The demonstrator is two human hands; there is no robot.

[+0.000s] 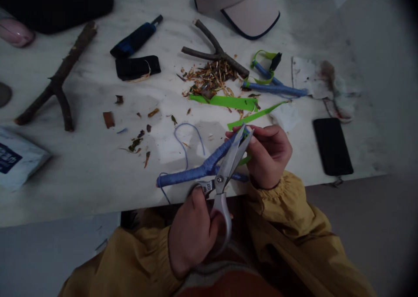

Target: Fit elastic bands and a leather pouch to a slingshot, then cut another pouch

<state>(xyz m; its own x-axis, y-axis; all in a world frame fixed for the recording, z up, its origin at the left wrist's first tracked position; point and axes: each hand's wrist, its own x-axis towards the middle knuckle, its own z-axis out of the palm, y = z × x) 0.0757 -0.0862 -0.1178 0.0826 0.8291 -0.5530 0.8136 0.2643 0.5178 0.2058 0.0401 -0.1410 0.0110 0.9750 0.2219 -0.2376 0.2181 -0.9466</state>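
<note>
A pair of silver scissors is in my left hand, whose fingers are wrapped round the handles. The blades are slightly apart and point up to the tip of one prong of a forked stick wrapped in blue thread. My right hand pinches that prong's tip, close to the blade ends. A bit of green band hangs below the fingers. From the stick's stem a loose blue thread curls over the table. Whether the blades touch the band or thread is hard to see.
Bark shavings lie beneath a bare forked branch. Green strips and a finished-looking blue slingshot are nearby. A phone lies right, a larger branch left, a utility knife and cap farther back.
</note>
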